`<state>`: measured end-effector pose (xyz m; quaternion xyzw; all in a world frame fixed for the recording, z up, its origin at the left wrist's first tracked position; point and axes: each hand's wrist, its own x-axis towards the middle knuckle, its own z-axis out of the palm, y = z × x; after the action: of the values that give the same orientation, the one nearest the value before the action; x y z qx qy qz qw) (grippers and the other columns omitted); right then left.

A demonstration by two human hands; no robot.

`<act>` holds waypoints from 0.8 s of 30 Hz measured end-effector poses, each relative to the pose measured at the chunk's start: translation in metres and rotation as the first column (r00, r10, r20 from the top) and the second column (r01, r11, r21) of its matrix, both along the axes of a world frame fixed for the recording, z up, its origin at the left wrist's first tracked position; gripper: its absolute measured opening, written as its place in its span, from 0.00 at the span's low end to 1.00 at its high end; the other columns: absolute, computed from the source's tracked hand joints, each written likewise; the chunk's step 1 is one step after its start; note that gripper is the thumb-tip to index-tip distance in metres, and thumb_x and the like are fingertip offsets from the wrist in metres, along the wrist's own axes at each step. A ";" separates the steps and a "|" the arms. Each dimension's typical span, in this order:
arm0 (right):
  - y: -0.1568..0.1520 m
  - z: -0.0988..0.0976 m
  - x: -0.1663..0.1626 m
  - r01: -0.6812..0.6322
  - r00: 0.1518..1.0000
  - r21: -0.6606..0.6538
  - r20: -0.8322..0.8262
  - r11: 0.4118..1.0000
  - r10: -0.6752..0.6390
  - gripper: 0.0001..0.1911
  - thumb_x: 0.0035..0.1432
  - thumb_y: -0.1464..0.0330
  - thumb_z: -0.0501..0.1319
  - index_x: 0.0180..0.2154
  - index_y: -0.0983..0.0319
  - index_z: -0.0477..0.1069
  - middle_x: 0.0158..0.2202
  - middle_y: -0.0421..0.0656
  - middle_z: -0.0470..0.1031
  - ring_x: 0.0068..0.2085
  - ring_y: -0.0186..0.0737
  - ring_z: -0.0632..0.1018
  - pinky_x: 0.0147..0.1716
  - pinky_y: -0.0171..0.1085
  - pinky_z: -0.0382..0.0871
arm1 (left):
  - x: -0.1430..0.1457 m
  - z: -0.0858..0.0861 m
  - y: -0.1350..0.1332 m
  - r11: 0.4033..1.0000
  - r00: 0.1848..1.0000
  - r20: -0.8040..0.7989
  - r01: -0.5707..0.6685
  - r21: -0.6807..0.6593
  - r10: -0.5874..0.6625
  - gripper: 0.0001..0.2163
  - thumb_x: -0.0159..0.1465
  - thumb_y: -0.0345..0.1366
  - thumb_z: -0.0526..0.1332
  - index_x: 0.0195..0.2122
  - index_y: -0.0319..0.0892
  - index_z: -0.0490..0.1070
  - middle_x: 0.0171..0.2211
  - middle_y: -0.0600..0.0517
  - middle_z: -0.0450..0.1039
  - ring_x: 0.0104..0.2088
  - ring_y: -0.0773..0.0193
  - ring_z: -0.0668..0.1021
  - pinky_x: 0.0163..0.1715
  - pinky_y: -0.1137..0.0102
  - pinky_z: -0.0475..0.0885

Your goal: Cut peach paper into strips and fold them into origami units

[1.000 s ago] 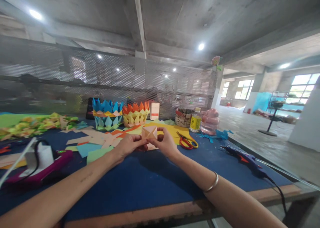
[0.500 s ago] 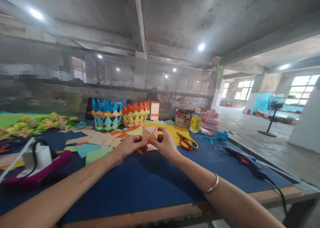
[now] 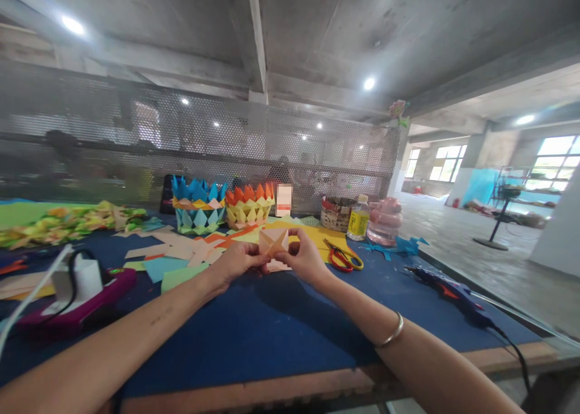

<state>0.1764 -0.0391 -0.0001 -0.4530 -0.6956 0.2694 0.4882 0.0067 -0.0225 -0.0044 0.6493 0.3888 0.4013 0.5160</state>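
Note:
Between my two hands is a small piece of folded peach paper point(image 3: 273, 240), its crossing creases facing me, held up above the blue table. My left hand point(image 3: 242, 261) pinches its lower left side with thumb and fingers. On the other side, my right hand point(image 3: 306, 255) grips the right edge, its thumb at the lower front. A silver bangle point(image 3: 393, 330) circles my right forearm. Just beyond the hands lie a yellow sheet point(image 3: 317, 239) and loose peach paper strips point(image 3: 170, 248). Scissors point(image 3: 344, 258) with red and yellow handles rest on the right.
Two folded-paper baskets, one blue-topped point(image 3: 199, 205) and one orange-topped point(image 3: 250, 205), stand at the back. A bottle point(image 3: 357, 219) and pink jar point(image 3: 384, 222) stand behind the scissors. A glue gun point(image 3: 453, 293) lies right; a purple power strip point(image 3: 86, 299) sits left. Perforated metal panels point(image 3: 217, 142) close off the back.
Everything in view has shifted slightly to the right as the camera turned a little left. Both hands keep hold of the folded paper, with hardly any change in grip.

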 end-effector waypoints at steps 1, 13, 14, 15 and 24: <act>0.001 -0.001 0.001 -0.007 1.000 -0.006 -0.003 1.000 0.007 0.21 0.43 0.69 0.63 0.40 0.60 0.58 0.18 0.30 0.62 0.20 0.30 0.65 0.20 0.29 0.55 | 0.000 0.000 0.000 1.000 1.000 0.003 0.001 -0.004 -0.001 0.15 0.45 0.44 0.68 0.26 0.36 0.73 0.20 0.50 0.74 0.22 0.66 0.74 0.27 0.70 0.68; 0.004 -0.006 0.003 -0.027 1.000 -0.032 0.000 0.999 0.027 0.21 0.45 0.70 0.61 0.42 0.62 0.57 0.19 0.30 0.61 0.21 0.29 0.65 0.20 0.29 0.55 | -0.003 -0.002 0.005 0.998 0.998 -0.018 -0.054 -0.021 0.053 0.16 0.44 0.47 0.68 0.21 0.37 0.70 0.19 0.51 0.72 0.20 0.67 0.73 0.23 0.72 0.68; 0.004 -0.006 0.004 -0.025 1.000 -0.030 0.002 0.999 0.025 0.21 0.45 0.70 0.61 0.42 0.62 0.57 0.19 0.30 0.62 0.21 0.29 0.65 0.21 0.29 0.56 | -0.004 -0.002 0.005 0.999 0.999 -0.015 -0.047 -0.019 0.047 0.17 0.44 0.47 0.68 0.21 0.37 0.69 0.19 0.51 0.72 0.20 0.67 0.73 0.24 0.71 0.68; 0.004 -0.006 0.004 -0.018 1.000 -0.024 0.003 1.000 0.019 0.21 0.45 0.69 0.62 0.42 0.62 0.57 0.20 0.30 0.62 0.21 0.29 0.65 0.21 0.29 0.56 | -0.004 -0.002 0.005 0.999 0.999 -0.014 -0.038 -0.015 0.038 0.17 0.44 0.47 0.68 0.21 0.37 0.69 0.19 0.51 0.72 0.21 0.67 0.74 0.24 0.71 0.69; 0.010 -0.011 0.006 -0.008 1.000 -0.008 0.009 1.000 0.008 0.21 0.46 0.69 0.61 0.43 0.62 0.58 0.20 0.32 0.64 0.22 0.30 0.67 0.22 0.29 0.58 | -0.005 -0.002 0.006 1.000 1.000 -0.015 0.001 -0.006 -0.001 0.17 0.43 0.47 0.68 0.24 0.37 0.70 0.21 0.50 0.72 0.23 0.65 0.75 0.25 0.71 0.69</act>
<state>0.1827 -0.0293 -0.0106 -0.4536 -0.6985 0.2720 0.4821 0.0014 -0.0163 -0.0065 0.6507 0.3935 0.3952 0.5153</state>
